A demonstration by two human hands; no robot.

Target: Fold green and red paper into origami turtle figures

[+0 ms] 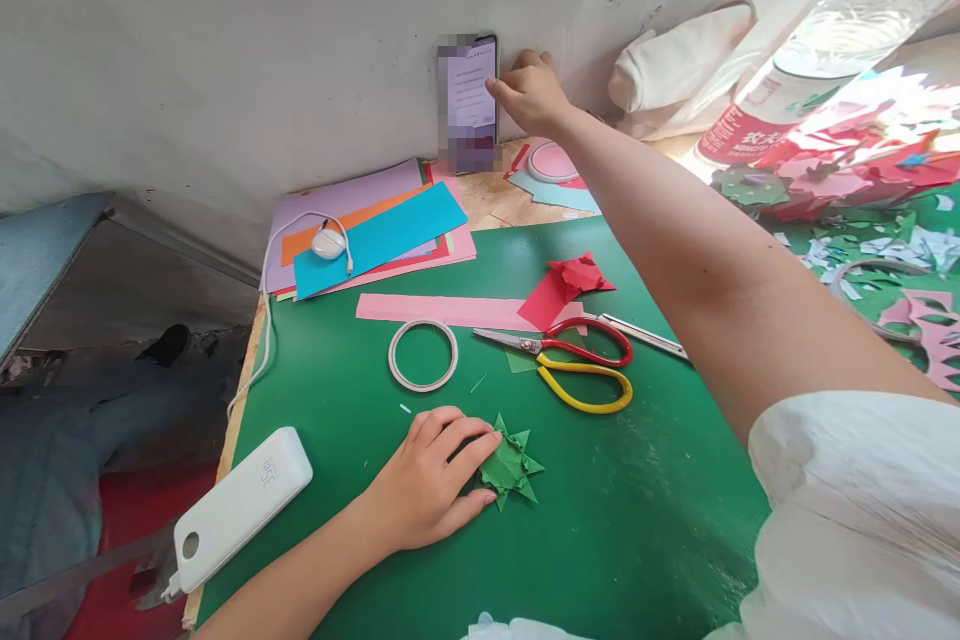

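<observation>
My left hand (442,480) lies on the green tabletop, its index finger and thumb at the left edge of a green folded-paper star (506,465) with several points. At the back, my right hand (534,92) reaches to the phone (474,95) leaning upright against the wall. One outstretched digit touches the screen near its right edge; the other fingers are bent, and nothing shows in them. Scissors (574,350) with red and yellow handles lie between the hands. Beyond them are a red folded-paper piece (577,275), a pink paper strip (442,310) and a tape roll (423,356).
Coloured paper sheets (360,220) lie back left under a white cable. A white power bank (244,510) sits at the left edge. A silver cutter (645,335) is under my right arm. At right stand a water bottle (810,70), a bag of paper pieces (847,165) and scraps (911,250).
</observation>
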